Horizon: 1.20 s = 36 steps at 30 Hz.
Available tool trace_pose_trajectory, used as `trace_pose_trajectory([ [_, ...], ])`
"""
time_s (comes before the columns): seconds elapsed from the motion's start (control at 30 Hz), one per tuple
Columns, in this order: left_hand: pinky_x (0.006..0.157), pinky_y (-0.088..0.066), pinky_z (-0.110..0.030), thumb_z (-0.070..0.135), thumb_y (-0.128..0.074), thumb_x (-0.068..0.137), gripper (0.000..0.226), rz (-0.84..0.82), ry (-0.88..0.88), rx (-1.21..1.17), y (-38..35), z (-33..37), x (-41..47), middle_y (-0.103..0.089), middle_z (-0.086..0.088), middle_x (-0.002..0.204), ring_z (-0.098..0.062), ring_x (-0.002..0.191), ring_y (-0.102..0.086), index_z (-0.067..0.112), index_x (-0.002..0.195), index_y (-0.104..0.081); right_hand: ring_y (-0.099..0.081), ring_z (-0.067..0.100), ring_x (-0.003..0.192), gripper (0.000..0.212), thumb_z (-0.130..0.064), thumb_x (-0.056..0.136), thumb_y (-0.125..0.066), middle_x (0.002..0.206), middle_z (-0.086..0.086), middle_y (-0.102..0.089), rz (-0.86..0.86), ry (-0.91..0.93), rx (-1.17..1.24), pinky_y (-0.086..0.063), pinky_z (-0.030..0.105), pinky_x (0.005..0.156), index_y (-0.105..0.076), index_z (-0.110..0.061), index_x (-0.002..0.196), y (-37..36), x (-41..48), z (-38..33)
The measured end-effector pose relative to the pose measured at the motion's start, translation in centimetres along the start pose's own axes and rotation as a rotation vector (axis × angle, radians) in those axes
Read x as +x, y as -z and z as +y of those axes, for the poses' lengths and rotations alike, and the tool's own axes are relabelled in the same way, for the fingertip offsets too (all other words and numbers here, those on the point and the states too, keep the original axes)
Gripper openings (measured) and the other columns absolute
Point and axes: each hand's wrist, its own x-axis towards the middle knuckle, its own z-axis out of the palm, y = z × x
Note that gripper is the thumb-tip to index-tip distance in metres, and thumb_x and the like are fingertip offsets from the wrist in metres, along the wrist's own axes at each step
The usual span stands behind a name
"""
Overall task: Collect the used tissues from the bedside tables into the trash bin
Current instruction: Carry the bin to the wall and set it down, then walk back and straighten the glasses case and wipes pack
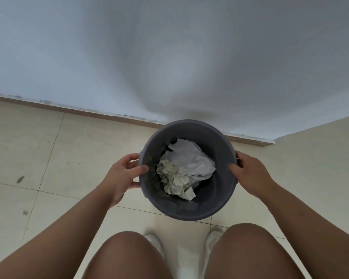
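- Bare knees (pixel 127 256) fill the bottom edge of the head view, with two white shoes (pixel 155 243) on the floor between them.
- Just beyond the shoes, a round grey trash bin (pixel 189 210) is held upright over the tiled floor (pixel 48 148), close to the baseboard (pixel 89 113) and the pale wall (pixel 169 57).
- Left hand (pixel 123 176) grips the bin's left rim: thumb hooked over the inside, fingers curled around the outside.
- Right hand (pixel 252 174) clamps the right rim the same way, thumb inside, fingers wrapped behind.
- Crumpled tissues (pixel 187 166) lie at the bottom of the bin: a white wad toward the wall side, a yellowish, tightly crinkled one touching it on the near left.
- Open tile stretches to the left of the bin; on the right, a second wall (pixel 320 158) meets the baseboard in a corner.
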Motion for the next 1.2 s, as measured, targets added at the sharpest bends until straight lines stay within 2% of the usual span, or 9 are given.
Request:
trace_pose_trajectory([
  [0.1,0.072,-0.067,-0.030,0.021,-0.078,0.097,0.038,-0.012,-0.019,0.027,0.1,0.0,-0.8,-0.082,0.001,0.119,-0.020,0.106,-0.079,0.028,0.132,-0.065,-0.070,0.009,0.093,0.033,-0.032,0.101,-0.060,0.107,-0.013,-0.073,-0.008,-0.021,0.048,-0.048,0.018,0.068,-0.061,-0.033,0.134,-0.1,-0.3,0.1],
  [0.2,0.074,-0.066,-0.026,0.027,-0.078,0.097,0.052,-0.047,-0.017,0.060,0.1,1.1,-3.0,-0.080,0.008,0.124,-0.014,0.107,-0.079,0.035,0.143,-0.056,-0.064,0.017,0.112,0.057,-0.046,0.099,-0.063,0.131,-0.003,-0.067,-0.031,-0.081,0.019,-0.049,0.030,0.088,-0.050,-0.024,0.150,0.5,-1.5,-0.8],
  [0.3,0.098,-0.058,-0.037,0.029,-0.077,0.098,0.059,0.013,-0.032,0.261,-0.3,3.1,-7.0,-0.064,0.018,0.137,-0.012,0.125,-0.067,0.038,0.151,-0.052,-0.062,0.024,0.123,0.065,-0.048,0.099,-0.062,0.143,0.002,-0.062,0.004,-0.150,-0.002,-0.046,0.035,0.094,-0.044,-0.020,0.154,2.3,-4.0,-3.1],
  [0.4,0.105,-0.056,-0.041,0.015,-0.070,0.099,0.027,0.052,-0.031,0.396,-0.5,5.9,-12.3,-0.074,0.015,0.123,-0.018,0.124,-0.068,0.035,0.117,-0.074,-0.064,0.014,0.104,0.040,-0.038,0.100,-0.059,0.131,-0.003,-0.068,0.035,-0.083,-0.001,-0.046,0.030,0.087,-0.061,-0.024,0.138,5.0,-8.3,-6.4],
  [0.5,0.091,-0.063,-0.037,0.008,-0.066,0.099,0.026,0.037,-0.017,0.320,-0.1,9.9,-19.5,-0.083,0.016,0.106,-0.016,0.109,-0.075,0.025,0.091,-0.083,-0.069,0.009,0.088,0.011,-0.036,0.099,-0.059,0.099,-0.012,-0.076,0.015,-0.050,0.065,-0.054,0.031,0.076,-0.070,-0.035,0.102,8.8,-14.5,-10.4],
  [0.53,0.088,-0.063,-0.034,0.007,-0.063,0.100,0.030,0.031,-0.026,0.317,0.1,11.5,-22.2,-0.083,0.015,0.106,-0.014,0.106,-0.076,0.024,0.087,-0.083,-0.071,0.010,0.082,0.013,-0.038,0.098,-0.060,0.088,-0.011,-0.076,0.006,-0.054,0.081,-0.059,0.035,0.073,-0.070,-0.035,0.091,10.2,-16.9,-11.9],
  [0.63,0.086,-0.061,-0.034,0.003,-0.054,0.102,0.037,0.019,-0.086,0.360,1.1,16.5,-30.4,-0.083,0.010,0.105,-0.013,0.103,-0.076,0.021,0.086,-0.083,-0.072,0.010,0.072,0.020,-0.038,0.094,-0.061,0.078,-0.007,-0.077,-0.009,-0.052,0.138,-0.062,0.042,0.072,-0.071,-0.029,0.079,14.9,-24.0,-16.5],
  [0.83,0.087,-0.060,-0.032,0.004,-0.059,0.101,0.039,-0.046,-0.132,0.422,3.6,24.1,-46.2,-0.080,0.011,0.108,-0.006,0.099,-0.076,0.035,0.091,-0.081,-0.071,0.007,0.066,0.020,-0.036,0.095,-0.062,0.081,-0.010,-0.078,-0.061,-0.052,0.197,-0.059,0.032,0.065,-0.073,-0.026,0.080,23.0,-36.7,-24.9],
  [1.2,0.085,-0.059,-0.035,-0.006,-0.059,0.095,0.048,0.095,-0.184,0.266,6.1,22.3,-60.6,-0.080,0.010,0.109,-0.009,0.093,-0.076,0.037,0.095,-0.080,-0.070,0.011,0.062,0.025,-0.024,0.097,-0.064,0.081,-0.004,-0.078,-0.035,0.012,0.161,-0.055,0.020,0.054,-0.075,-0.031,0.077,27.0,-47.9,-29.9],
])
